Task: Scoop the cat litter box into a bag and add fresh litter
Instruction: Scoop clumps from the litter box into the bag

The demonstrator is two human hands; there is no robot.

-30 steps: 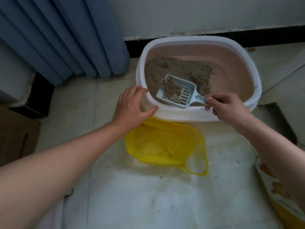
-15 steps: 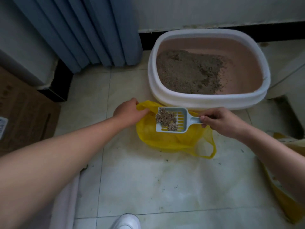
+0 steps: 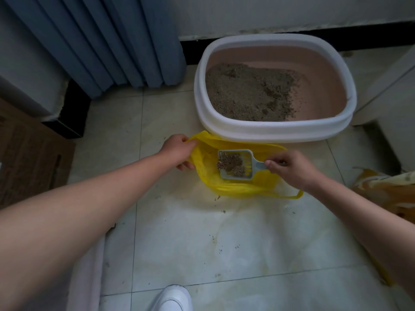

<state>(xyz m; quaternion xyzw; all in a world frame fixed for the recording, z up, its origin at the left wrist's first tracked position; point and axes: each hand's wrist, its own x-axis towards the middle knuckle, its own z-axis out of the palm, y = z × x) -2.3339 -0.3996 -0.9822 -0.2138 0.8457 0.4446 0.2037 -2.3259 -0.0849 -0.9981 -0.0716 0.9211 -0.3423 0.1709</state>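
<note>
Mid-scoop — my left hand (image 3: 177, 151) pinches the yellow bag (image 3: 242, 187) open, right hand (image 3: 289, 168) grips the loaded scoop (image 3: 235, 163) over it — fresh litter not added yet.

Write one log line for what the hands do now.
left hand: holds yellow bag open | right hand: loaded scoop over bag

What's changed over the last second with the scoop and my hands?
The right hand carried the loaded scoop out of the litter box and over the open yellow bag. The left hand let go of the box rim and took hold of the bag's edge. The clumps remain on the scoop.
</note>
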